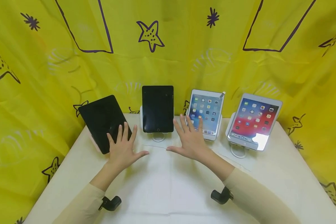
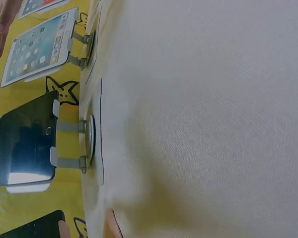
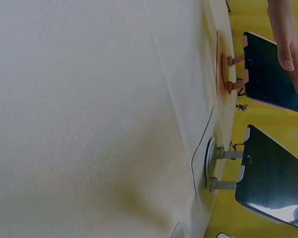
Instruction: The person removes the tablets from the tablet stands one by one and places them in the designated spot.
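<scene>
Both hands of the person are above the worktop [image 1: 148,189], toward its far edge, with fingers straight and spread apart. The two thumbs point inward, one to the other.

The left hand [image 1: 122,152] is nearest to the leftmost black tablet [image 1: 100,119], which stands tilted by the far left corner of the worktop. In the head view the fingers cover a lower part of this tablet; whether they touch the screen I cannot tell. The right wrist view shows this tablet on a pinkish stand [image 3: 222,69].

The right hand [image 1: 191,143] is before the blue-screen tablet [image 1: 205,109], which has a white frame and stands near the far edge, right of the middle. Its fingertips overlap the lower left part of this tablet in the head view, and contact is also not clear.

Between the hands, farther back, the second black tablet [image 1: 158,109] stands near the far edge on a pale stand [image 2: 69,162]. The red-and-blue-screen tablet [image 1: 253,119], also with a white frame, leans by the far right corner.

Both white tablets show rows of icons; both black ones have dark screens. Behind the far edge hangs a yellow curtain [image 1: 179,65] with drawn starfish.
</scene>
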`<move>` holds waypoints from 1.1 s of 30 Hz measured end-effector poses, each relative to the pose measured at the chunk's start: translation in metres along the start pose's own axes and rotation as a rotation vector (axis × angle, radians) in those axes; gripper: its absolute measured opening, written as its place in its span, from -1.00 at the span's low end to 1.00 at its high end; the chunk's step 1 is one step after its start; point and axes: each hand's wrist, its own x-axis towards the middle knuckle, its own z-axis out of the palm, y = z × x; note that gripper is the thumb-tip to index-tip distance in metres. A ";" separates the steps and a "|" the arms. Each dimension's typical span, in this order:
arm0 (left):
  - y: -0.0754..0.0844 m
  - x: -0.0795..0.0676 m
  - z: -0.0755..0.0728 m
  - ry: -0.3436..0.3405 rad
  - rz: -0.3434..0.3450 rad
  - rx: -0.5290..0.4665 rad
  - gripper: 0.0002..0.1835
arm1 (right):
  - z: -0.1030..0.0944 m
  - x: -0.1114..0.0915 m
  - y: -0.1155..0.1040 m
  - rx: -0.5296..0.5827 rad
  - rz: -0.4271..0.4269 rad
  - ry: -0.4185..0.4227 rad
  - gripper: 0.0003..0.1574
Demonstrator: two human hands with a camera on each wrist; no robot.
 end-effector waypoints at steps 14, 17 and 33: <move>-0.019 -0.008 -0.006 0.044 -0.100 -0.084 0.20 | 0.005 0.023 -0.024 0.062 -0.043 0.067 0.29; -0.025 -0.012 -0.005 0.065 -0.113 -0.115 0.18 | 0.005 0.028 -0.028 0.062 -0.038 0.071 0.28; -0.051 -0.033 -0.001 0.254 -0.168 -0.213 0.22 | 0.012 0.043 -0.046 0.145 -0.079 0.120 0.23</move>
